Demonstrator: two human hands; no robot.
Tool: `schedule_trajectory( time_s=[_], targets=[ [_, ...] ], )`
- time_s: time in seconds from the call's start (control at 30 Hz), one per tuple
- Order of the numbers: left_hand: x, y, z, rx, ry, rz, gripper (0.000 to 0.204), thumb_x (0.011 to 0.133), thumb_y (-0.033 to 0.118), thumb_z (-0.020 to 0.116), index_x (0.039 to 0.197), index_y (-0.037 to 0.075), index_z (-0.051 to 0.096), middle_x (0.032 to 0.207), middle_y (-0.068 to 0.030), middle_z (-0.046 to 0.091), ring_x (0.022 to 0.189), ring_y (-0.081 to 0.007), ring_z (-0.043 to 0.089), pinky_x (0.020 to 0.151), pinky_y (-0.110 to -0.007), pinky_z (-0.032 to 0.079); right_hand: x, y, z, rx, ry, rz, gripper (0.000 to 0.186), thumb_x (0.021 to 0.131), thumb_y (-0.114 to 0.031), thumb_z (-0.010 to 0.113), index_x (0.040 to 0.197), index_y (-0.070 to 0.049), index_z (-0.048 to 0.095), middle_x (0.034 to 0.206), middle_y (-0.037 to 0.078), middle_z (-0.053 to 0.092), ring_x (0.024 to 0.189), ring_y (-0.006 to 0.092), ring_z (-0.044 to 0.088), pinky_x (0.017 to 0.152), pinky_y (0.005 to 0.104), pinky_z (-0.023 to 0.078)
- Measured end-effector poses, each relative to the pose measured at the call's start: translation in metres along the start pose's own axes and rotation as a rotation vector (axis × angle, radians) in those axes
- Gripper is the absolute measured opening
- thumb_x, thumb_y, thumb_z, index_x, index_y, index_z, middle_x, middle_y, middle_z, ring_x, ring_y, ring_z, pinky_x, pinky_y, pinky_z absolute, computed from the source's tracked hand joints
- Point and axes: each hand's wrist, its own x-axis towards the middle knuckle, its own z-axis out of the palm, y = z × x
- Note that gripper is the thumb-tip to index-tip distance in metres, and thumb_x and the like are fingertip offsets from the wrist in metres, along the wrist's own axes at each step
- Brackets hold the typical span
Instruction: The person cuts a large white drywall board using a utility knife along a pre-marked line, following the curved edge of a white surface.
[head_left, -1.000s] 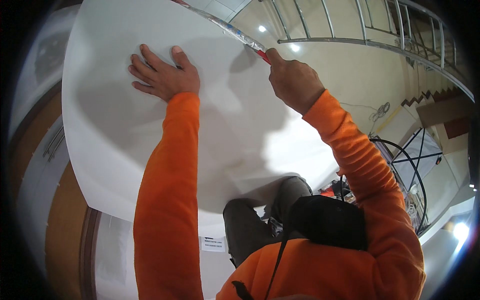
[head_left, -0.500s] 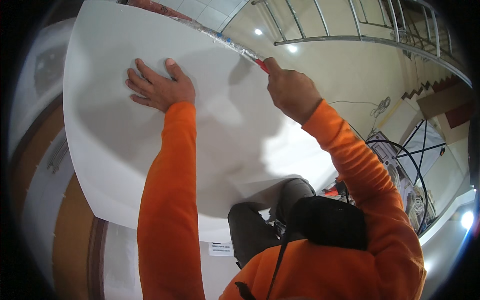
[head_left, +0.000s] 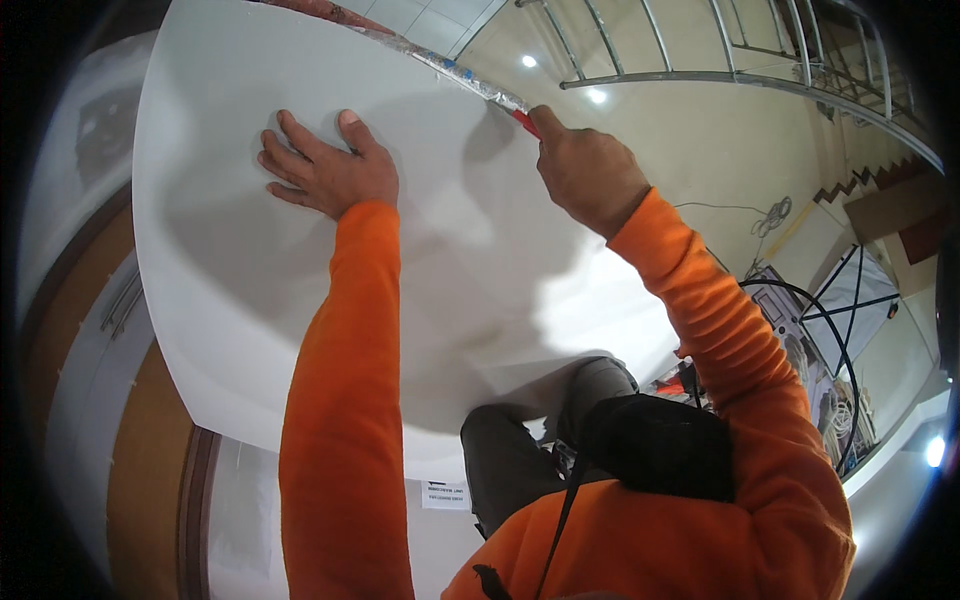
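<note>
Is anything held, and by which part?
The right hand holds a slim red thing by its near end; the left hand, spread on the white panel, holds nothing.

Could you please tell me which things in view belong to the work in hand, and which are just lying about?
Seemingly in use:
- White board, under the spread left hand
- Red item, held in the right hand at the board's edge

Apparently just lying about:
- Coiled cable
- Barred metal frame
- Brown panel

Board [head_left: 470,240] is smooth, matt; strip [head_left: 440,63] along its far edge, rough and metallic-looking; sleeves [head_left: 345,400] over it, matt cloth; railing [head_left: 660,77] beyond it, glossy metal.
</note>
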Motion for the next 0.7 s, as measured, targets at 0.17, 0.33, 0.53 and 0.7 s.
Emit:
schedule_trajectory(
  time_s=[0.17,0.33,0.53,0.7],
  targets=[
    [0.000,-0.003,0.005,0.050,0.036,-0.005,0.070,0.098,0.047,0.046,0.150,0.004,0.027,0.155,-0.0217,0.022,0.149,-0.0401,0.012,0.118,-0.064,0.008,0.006,-0.003,-0.001,0.056,-0.013,-0.014,0.027,0.091,-0.010,0.057,0.114,0.000,0.046,0.062,0.018,0.062,0.058,0.0374,0.066,0.053,0.0484,0.053],
    [0.000,0.000,0.001,0.033,0.032,-0.006,0.069,0.098,0.046,0.047,0.150,0.004,0.027,0.154,-0.0203,0.023,0.149,-0.0364,0.014,0.118,-0.063,0.008,0.005,-0.002,0.003,0.060,0.021,-0.012,0.026,0.091,-0.009,0.056,0.114,0.000,0.045,0.062,0.019,0.062,0.057,0.0392,0.065,0.052,0.0491,0.053],
    [0.000,-0.001,0.006,0.011,0.045,0.006,0.070,0.097,0.046,0.048,0.149,0.005,0.028,0.153,-0.0223,0.024,0.148,-0.0431,0.014,0.116,-0.067,0.010,-0.003,0.004,0.001,0.046,-0.046,0.029,0.028,0.093,-0.010,0.053,0.118,-0.001,0.046,0.067,0.019,0.065,0.063,0.0389,0.067,0.058,0.0499,0.055],
    [0.000,-0.005,0.009,0.072,0.053,-0.014,0.071,0.099,0.049,0.046,0.151,0.006,0.027,0.155,-0.0202,0.021,0.148,-0.0382,0.013,0.117,-0.065,0.009,-0.016,0.007,0.003,-0.013,-0.115,0.068,0.030,0.094,-0.012,0.051,0.122,-0.002,0.047,0.072,0.019,0.068,0.067,0.0386,0.069,0.063,0.0501,0.057]
  ],
)
